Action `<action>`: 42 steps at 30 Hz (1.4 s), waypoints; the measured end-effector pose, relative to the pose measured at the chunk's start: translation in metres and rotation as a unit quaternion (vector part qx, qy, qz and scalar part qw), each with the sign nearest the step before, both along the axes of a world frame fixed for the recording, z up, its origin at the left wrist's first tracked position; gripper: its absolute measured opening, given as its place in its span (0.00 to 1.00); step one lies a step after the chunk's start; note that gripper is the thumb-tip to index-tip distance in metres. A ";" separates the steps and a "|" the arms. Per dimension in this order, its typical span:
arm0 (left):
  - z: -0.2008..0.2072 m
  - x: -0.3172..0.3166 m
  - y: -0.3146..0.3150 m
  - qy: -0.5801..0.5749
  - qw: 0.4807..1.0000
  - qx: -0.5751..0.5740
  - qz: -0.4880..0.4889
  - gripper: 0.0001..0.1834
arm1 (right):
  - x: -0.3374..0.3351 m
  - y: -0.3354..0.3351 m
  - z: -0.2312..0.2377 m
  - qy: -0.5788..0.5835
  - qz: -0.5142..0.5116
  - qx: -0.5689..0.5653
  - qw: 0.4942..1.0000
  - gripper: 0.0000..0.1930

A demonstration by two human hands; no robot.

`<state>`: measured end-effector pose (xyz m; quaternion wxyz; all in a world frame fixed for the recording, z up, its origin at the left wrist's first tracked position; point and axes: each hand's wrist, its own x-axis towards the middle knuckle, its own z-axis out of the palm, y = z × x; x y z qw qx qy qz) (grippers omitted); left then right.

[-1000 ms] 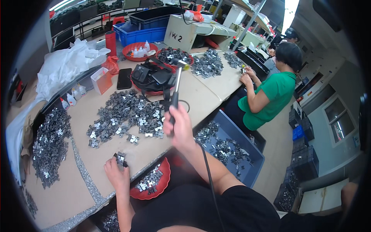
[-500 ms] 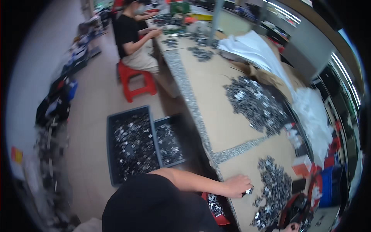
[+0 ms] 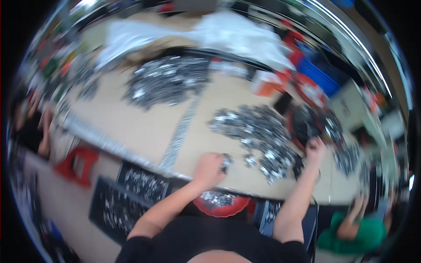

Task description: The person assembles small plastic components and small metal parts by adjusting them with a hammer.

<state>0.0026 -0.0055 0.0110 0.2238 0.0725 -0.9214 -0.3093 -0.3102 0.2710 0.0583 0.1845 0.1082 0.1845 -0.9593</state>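
My left hand (image 3: 209,170) is over the near part of the table, its fingers closed round a small dark and silvery metal piece (image 3: 226,163). To the right, a heap of small shiny metal parts (image 3: 258,127) spreads over the tabletop. My right hand (image 3: 315,150) is beyond the heap's right side, fingers curled, by a red basin with dark contents (image 3: 302,127). Blur hides whatever is in those fingers. Below the table edge, between my arms, sits a red scalloped bowl (image 3: 219,211) with metal pieces in it.
A larger pile of metal parts (image 3: 169,81) lies at the back left. Grey crates (image 3: 109,210) and a red stool (image 3: 79,165) stand on the floor at left. A white and orange box (image 3: 266,83) is behind the heap. A person in green (image 3: 355,232) is at right.
My view has swung right, from the crates and the co-worker at left to the table in front of me. Left hand still grips the metal piece; my right forearm has come into full view.
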 end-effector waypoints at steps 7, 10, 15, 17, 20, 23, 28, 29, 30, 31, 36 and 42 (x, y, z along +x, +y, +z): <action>-0.008 -0.001 0.011 -0.003 0.997 -0.055 -0.047 0.28 | 0.018 0.029 0.012 -0.047 -0.115 0.131 0.984 0.07; -0.006 0.001 0.014 -0.012 0.997 -0.042 -0.062 0.28 | 0.036 0.034 0.026 -0.035 -0.117 0.120 0.985 0.07; -0.010 -0.002 0.009 0.001 0.997 -0.074 -0.033 0.26 | 0.099 -0.003 0.049 0.131 -0.195 0.322 0.917 0.09; -0.014 -0.004 0.004 -0.003 0.997 -0.077 -0.031 0.25 | 0.127 -0.022 0.061 0.114 -0.184 0.313 0.925 0.09; -0.019 -0.010 0.005 0.008 0.997 -0.070 -0.031 0.25 | 0.155 -0.024 0.056 0.189 -0.083 0.302 0.931 0.23; -0.031 -0.013 0.001 0.044 0.994 -0.089 -0.050 0.26 | 0.197 -0.030 0.062 0.226 -0.052 0.302 0.924 0.23; -0.031 -0.009 0.000 -0.004 0.996 -0.072 -0.049 0.28 | 0.250 -0.032 0.055 0.272 0.026 0.344 0.898 0.24; -0.034 -0.010 0.000 0.003 0.997 -0.067 -0.047 0.29 | 0.259 -0.030 0.053 0.270 0.050 0.348 0.896 0.24; -0.037 -0.005 -0.004 0.006 0.997 -0.064 -0.032 0.30 | 0.268 -0.035 0.050 0.268 0.086 0.347 0.894 0.24; -0.036 -0.003 -0.004 -0.001 0.998 -0.065 -0.017 0.30 | 0.274 -0.037 0.045 0.266 0.111 0.353 0.890 0.25; -0.036 0.003 -0.006 -0.002 0.999 0.039 0.005 0.34 | 0.308 -0.032 0.024 0.182 0.225 0.380 0.878 0.27; -0.004 -0.016 0.018 -0.008 0.998 0.054 -0.044 0.33 | 0.328 -0.008 -0.003 0.203 0.184 0.576 0.770 0.24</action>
